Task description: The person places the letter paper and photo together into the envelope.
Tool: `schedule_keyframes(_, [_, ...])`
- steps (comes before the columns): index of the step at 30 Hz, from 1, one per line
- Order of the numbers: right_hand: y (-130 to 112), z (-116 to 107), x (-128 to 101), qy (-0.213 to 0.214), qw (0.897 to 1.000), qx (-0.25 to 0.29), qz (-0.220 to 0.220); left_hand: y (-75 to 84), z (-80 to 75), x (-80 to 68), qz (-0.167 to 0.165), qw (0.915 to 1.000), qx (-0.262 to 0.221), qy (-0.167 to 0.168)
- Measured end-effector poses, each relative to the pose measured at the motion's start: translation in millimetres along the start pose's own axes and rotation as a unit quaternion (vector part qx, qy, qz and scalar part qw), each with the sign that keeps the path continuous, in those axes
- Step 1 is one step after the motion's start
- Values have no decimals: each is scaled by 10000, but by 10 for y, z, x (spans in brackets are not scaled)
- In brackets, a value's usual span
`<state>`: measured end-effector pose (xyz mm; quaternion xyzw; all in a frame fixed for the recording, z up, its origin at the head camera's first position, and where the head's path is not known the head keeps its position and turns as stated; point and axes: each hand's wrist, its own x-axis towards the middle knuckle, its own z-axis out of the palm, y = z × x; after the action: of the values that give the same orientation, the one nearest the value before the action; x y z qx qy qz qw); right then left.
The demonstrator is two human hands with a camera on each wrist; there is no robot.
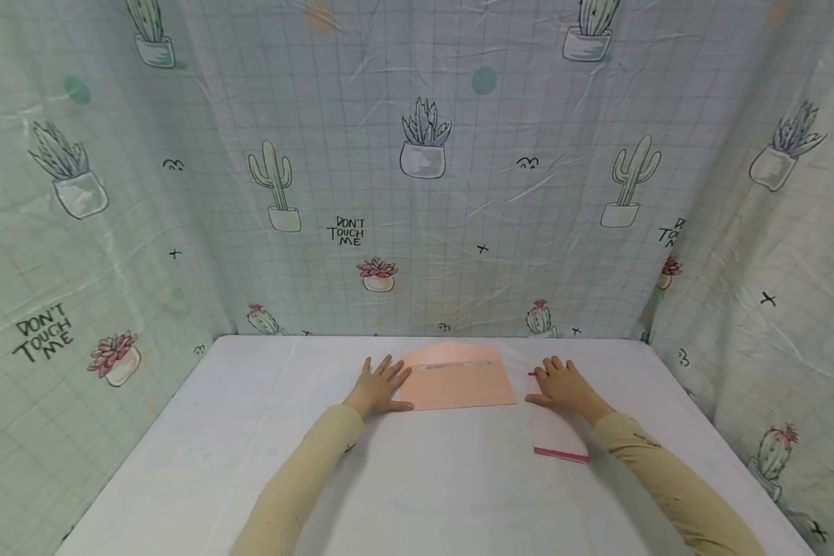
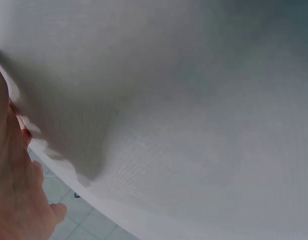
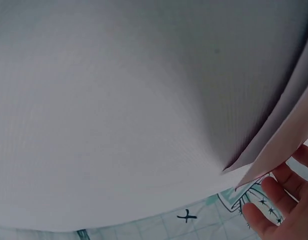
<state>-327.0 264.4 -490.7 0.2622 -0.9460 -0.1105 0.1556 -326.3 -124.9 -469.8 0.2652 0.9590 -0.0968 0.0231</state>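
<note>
A peach-coloured envelope lies flat at the back of the table, its flap pointing to the back wall and a thin bluish strip running below the flap. My left hand rests at its left edge with fingers spread and the thumb on the lower left corner. To the right lies a slim pale pink notebook with red edges. Over its upper part my right hand rests, fingers extended and slightly bent. In the right wrist view, the fingers are at the cover, which stands slightly apart from the layer beneath.
A white table carries both things. Behind it and on both sides hangs a curtain printed with potted cacti and words. The table's far edge is just behind the envelope.
</note>
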Motion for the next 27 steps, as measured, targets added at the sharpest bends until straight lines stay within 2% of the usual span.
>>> schedule_keyframes(10, [-17,-44,13,58,9998,-61,166,0,12,-6,-20,10000,0,-33])
schedule_keyframes(17, [62,-40,-9,15,9994,-59,335,33,-22,-32,-45,10000,-61,-27])
schedule_keyframes(22, [146,-167,-8,-299,9990,-119,296,49,-21,-30,-54,9999,-50,-72])
schedule_keyframes(27, [223,-356,16,-570,9963,464,449,45,-16,-20,-92,9999,-18,-141])
